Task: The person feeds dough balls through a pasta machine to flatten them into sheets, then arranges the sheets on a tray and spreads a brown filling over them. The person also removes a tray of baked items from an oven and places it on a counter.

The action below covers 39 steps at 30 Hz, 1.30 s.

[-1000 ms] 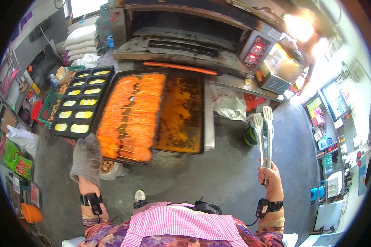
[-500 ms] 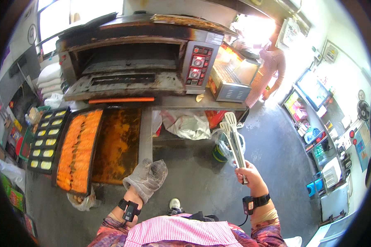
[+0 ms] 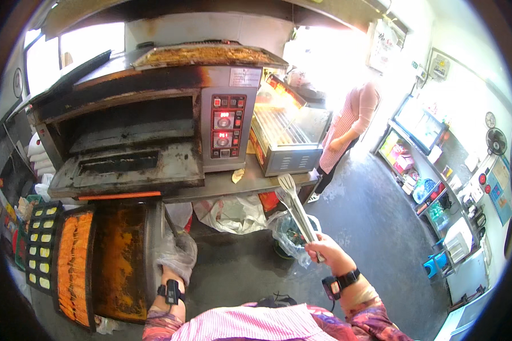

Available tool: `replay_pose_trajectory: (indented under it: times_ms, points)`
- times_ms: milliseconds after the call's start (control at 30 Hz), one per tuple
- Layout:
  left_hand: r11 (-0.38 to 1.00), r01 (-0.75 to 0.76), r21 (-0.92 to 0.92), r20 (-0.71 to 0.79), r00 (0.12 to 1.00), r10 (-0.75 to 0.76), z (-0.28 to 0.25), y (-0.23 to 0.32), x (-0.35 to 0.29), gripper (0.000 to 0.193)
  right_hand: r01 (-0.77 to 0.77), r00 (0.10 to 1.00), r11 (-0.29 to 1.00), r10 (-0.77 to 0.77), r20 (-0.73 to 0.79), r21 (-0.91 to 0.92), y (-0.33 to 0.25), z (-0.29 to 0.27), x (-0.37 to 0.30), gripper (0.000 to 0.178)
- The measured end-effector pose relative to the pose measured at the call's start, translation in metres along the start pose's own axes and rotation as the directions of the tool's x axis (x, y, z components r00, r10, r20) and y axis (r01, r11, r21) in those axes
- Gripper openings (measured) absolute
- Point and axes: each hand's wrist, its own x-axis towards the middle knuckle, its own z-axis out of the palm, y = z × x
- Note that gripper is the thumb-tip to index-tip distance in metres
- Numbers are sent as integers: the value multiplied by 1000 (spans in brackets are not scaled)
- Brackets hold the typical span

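Note:
My left hand, in a grey oven mitt (image 3: 177, 253), is beside the right edge of a brown-stained baking tray (image 3: 119, 256). The mitt hides its fingers, and I cannot tell whether it touches the tray's edge. Metal tongs (image 3: 297, 211) are gripped in my right hand (image 3: 330, 253), pointing up and away from me. Left of the stained tray lies a tray of orange-brown baked food (image 3: 74, 261), and beyond it a black mould tray (image 3: 42, 244) with pale yellow fillings. Ahead of me, the oven (image 3: 230, 136) has its lower door dropped down, showing a dark chamber.
A glass-sided warming cabinet (image 3: 293, 159) stands right of the oven. Behind it is another person (image 3: 352, 119) in a striped apron. A bin with a clear plastic bag (image 3: 293, 236) sits under the counter edge, near the tongs. Shelves (image 3: 421, 170) line the right wall.
The oven and trays appear nearer and further left. My mitted left hand has moved forward to the stained tray's right side. My right hand still holds the tongs.

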Motion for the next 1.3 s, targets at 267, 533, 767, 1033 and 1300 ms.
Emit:
replay_pose_trajectory:
  times_ms: [267,533,767,1033,1300]
  points:
    - [971,-192,-139,-30,981,190,23,1,81,39,-5,994,998,11,111,-57,-39,-45,123,35]
    - [444,103,-890,130,991,31,59,59,205,45,-60,994,989,71,79,-133,-66,-50,236,34]
    - [939,-341,53,-42,938,343,102,63,280,46,-79,996,995,81,31,-64,-85,-49,304,40]
    - [-765,161,623,602,526,601,173,18,231,49,-156,988,987,156,15,-36,-72,-61,409,19]
    - [-469,804,-365,656,580,483,324,66,265,48,-130,992,986,129,-17,-108,-78,-46,527,21]
